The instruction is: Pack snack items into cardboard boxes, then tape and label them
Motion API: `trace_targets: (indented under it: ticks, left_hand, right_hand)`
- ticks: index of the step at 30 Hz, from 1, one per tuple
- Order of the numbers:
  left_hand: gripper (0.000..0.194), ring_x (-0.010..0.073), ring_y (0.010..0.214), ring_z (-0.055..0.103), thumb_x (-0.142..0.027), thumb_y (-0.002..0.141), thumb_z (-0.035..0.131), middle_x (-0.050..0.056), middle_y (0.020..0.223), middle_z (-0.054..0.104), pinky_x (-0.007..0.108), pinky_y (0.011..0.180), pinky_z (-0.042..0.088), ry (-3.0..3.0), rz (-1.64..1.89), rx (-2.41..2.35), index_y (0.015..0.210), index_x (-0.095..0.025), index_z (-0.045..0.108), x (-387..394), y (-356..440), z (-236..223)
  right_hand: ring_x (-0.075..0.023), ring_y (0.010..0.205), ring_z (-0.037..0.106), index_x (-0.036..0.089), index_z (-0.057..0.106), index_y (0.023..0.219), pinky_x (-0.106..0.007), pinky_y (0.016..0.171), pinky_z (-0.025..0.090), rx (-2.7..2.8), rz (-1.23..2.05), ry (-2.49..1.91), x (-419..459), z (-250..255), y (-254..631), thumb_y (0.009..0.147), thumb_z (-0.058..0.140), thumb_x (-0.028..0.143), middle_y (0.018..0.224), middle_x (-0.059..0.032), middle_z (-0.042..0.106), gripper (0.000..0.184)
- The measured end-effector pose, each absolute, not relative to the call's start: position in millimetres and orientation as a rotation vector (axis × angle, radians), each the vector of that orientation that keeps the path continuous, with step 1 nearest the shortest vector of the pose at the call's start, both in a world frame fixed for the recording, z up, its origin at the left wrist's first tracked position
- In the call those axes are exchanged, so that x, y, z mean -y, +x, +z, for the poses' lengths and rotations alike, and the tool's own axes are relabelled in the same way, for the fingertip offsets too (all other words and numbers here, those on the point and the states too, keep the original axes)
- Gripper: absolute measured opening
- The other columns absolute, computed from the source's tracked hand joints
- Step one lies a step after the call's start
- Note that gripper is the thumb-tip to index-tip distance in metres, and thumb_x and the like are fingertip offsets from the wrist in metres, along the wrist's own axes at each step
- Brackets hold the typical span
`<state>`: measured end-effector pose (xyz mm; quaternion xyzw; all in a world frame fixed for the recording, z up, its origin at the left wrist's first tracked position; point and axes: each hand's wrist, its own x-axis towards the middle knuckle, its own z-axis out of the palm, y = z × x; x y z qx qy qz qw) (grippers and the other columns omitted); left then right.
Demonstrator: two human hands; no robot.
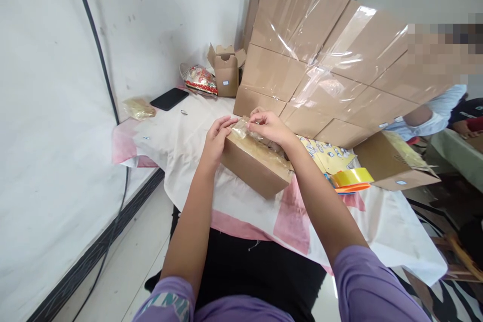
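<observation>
A small brown cardboard box point(251, 168) lies near the front of the table, directly before me. Clear packing tape point(240, 129) covers part of its top and rises loose at the left end. My left hand point(218, 140) grips that left end, its fingers bent over the top edge by the tape. With thumb and fingers closed, my right hand point(267, 127) pinches the loose tape just above the box. My right forearm hides part of the box's right end.
A wall of taped cartons point(302, 70) stands behind the box. To the right are a yellow tape roll point(352, 177), patterned yellow sheets point(326, 155) and an open carton point(392, 161). A phone point(169, 99), crumpled tape point(139, 108) and a red packet point(202, 80) lie back left. Another person's sleeve point(439, 110) shows far right.
</observation>
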<state>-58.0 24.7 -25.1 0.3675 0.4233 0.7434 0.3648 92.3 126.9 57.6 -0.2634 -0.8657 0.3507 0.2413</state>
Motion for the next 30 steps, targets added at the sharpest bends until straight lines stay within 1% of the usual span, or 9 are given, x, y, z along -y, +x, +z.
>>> trace_targets:
  ticks: [2, 4, 6, 9, 16, 21, 26, 28, 30]
  left_hand:
    - [0.026, 0.0239, 0.127, 0.063, -0.033, 0.087, 0.058, 0.007, 0.124, 0.075, 0.041, 0.113, 0.043, 0.936, 1.932, -1.095, 0.109, -0.021, 0.063, -24.6, -57.2, -24.3]
    - [0.027, 0.0252, 0.125, 0.064, -0.036, 0.086, 0.063, 0.008, 0.123, 0.075, 0.042, 0.111, 0.046, 0.951, 1.935, -1.119, 0.108, -0.021, 0.063, -25.1, -56.7, -23.9]
    - [0.033, 0.0269, 0.127, 0.063, -0.030, 0.078, 0.069, 0.010, 0.124, 0.074, 0.041, 0.107, 0.049, 0.978, 1.927, -1.134, 0.110, -0.020, 0.062, -26.2, -56.2, -24.2]
    - [0.041, 0.0275, 0.127, 0.063, -0.019, 0.071, 0.067, 0.010, 0.124, 0.074, 0.041, 0.105, 0.050, 0.992, 1.940, -1.144, 0.111, -0.020, 0.061, -28.6, -55.0, -25.5]
    - [0.039, 0.0257, 0.125, 0.064, -0.016, 0.072, 0.062, 0.009, 0.122, 0.075, 0.040, 0.104, 0.051, 0.994, 1.978, -1.210, 0.110, -0.021, 0.062, -28.7, -50.5, -24.7]
    - [0.040, 0.0248, 0.127, 0.063, -0.014, 0.074, 0.059, 0.008, 0.123, 0.074, 0.039, 0.107, 0.049, 1.071, 1.980, -1.251, 0.113, -0.021, 0.061, -28.4, -51.2, -25.4]
    - [0.040, 0.0244, 0.126, 0.063, -0.012, 0.074, 0.058, 0.008, 0.121, 0.074, 0.039, 0.108, 0.048, 1.101, 1.992, -1.286, 0.112, -0.022, 0.061, -27.9, -51.3, -24.8]
    - [0.040, 0.0241, 0.126, 0.063, -0.011, 0.074, 0.057, 0.007, 0.121, 0.074, 0.039, 0.109, 0.047, 1.138, 1.992, -1.320, 0.112, -0.022, 0.063, -26.8, -50.7, -23.8]
    - [0.039, 0.0238, 0.124, 0.064, -0.012, 0.075, 0.056, 0.006, 0.122, 0.074, 0.039, 0.110, 0.047, 1.192, 1.975, -1.377, 0.112, -0.023, 0.066, -25.7, -49.9, -23.0]
  right_hand:
    - [-0.0199, 0.089, 0.053, 0.019, 0.070, 0.068, -0.034, 0.079, 0.042, 2.360, 0.955, -0.745, -128.3, 55.7, 91.6, 0.074, 0.079, 0.047, 0.097, -0.0046, 0.054, 0.030]
    - [-0.0203, 0.090, 0.054, 0.019, 0.070, 0.067, -0.034, 0.081, 0.044, 2.355, 0.940, -0.766, -130.3, 54.0, 90.8, 0.073, 0.080, 0.046, 0.096, -0.0047, 0.056, 0.030]
    - [-0.0200, 0.090, 0.056, 0.019, 0.071, 0.065, -0.035, 0.085, 0.045, 2.353, 0.928, -0.776, -132.6, 52.7, 89.9, 0.073, 0.081, 0.045, 0.094, -0.0044, 0.057, 0.029]
    - [-0.0194, 0.086, 0.057, 0.019, 0.070, 0.063, -0.035, 0.087, 0.045, 2.353, 0.914, -0.783, -135.7, 51.6, 88.7, 0.073, 0.080, 0.042, 0.087, -0.0036, 0.058, 0.027]
    - [-0.0194, 0.075, 0.051, 0.021, 0.059, 0.052, -0.032, 0.068, 0.041, 2.371, 0.891, -0.930, -138.3, 50.4, 84.6, 0.072, 0.082, 0.040, 0.065, -0.0014, 0.051, 0.037]
    - [-0.0169, 0.068, 0.048, 0.021, 0.059, 0.052, -0.030, 0.064, 0.038, 2.392, 0.906, -1.021, -136.4, 51.5, 81.5, 0.072, 0.083, 0.035, 0.061, -0.0001, 0.051, 0.034]
    - [-0.0122, 0.057, 0.039, 0.021, 0.054, 0.053, -0.030, 0.058, 0.031, 2.428, 0.905, -1.124, -128.5, 55.1, 78.4, 0.075, 0.075, 0.034, 0.053, 0.0046, 0.041, 0.034]
    - [-0.0118, 0.057, 0.038, 0.021, 0.052, 0.053, -0.029, 0.057, 0.030, 2.459, 0.877, -1.141, -126.7, 55.6, 77.6, 0.076, 0.072, 0.035, 0.053, 0.0051, 0.040, 0.034]
    - [-0.0126, 0.061, 0.041, 0.021, 0.050, 0.056, -0.028, 0.058, 0.030, 2.463, 0.764, -1.185, -127.5, 55.2, 77.9, 0.073, 0.075, 0.037, 0.056, 0.0048, 0.043, 0.034]
